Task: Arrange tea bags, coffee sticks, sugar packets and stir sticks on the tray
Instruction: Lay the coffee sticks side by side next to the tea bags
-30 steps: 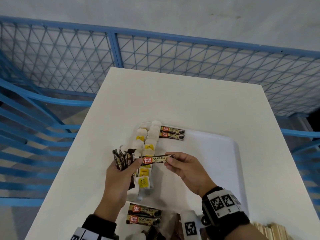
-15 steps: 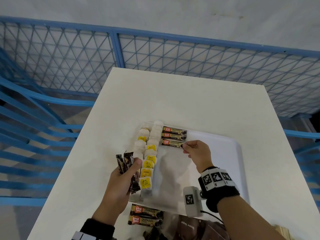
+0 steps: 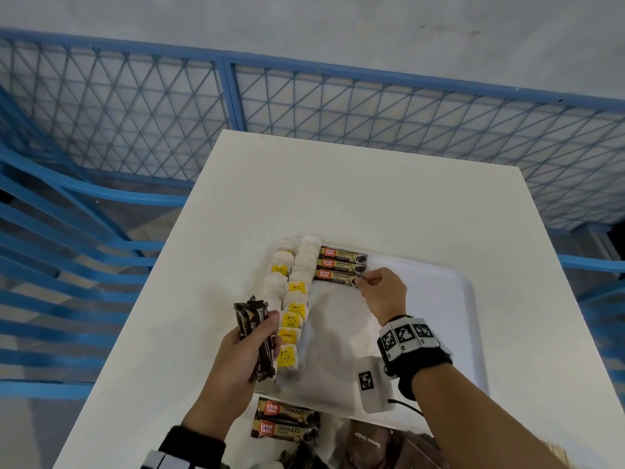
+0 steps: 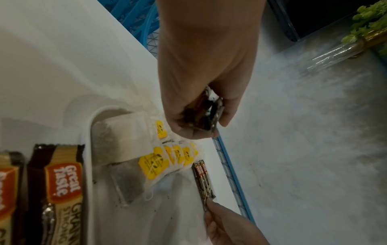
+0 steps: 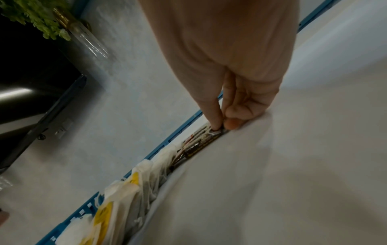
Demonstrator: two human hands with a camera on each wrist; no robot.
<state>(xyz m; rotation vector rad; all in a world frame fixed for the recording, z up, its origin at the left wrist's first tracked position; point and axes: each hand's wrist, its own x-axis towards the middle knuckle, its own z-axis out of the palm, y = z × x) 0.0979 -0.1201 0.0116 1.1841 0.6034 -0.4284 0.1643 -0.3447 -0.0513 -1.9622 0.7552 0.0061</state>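
A white tray (image 3: 449,299) lies on the white table (image 3: 338,184). Tea bags (image 3: 291,299) with yellow tags run in two rows along its left side. Three coffee sticks (image 3: 341,264) lie side by side at the tray's far end. My right hand (image 3: 363,280) pinches the right end of the nearest coffee stick (image 3: 334,276), which lies flat on the tray; the right wrist view shows thumb and forefinger (image 5: 215,122) on its end. My left hand (image 3: 260,336) grips a bundle of dark coffee sticks (image 3: 255,333) over the tray's left edge, also seen as my left hand (image 4: 201,122).
Two more coffee sticks (image 3: 287,421) lie on the table in front of the tray. A brown sugar bag (image 3: 372,445) sits at the near edge. A blue mesh fence (image 3: 230,96) surrounds the table on the far and left sides.
My right hand took one coffee stick from the left hand's bundle, carried it to the far end of the tray and laid it below the two there. The left hand stayed in place.
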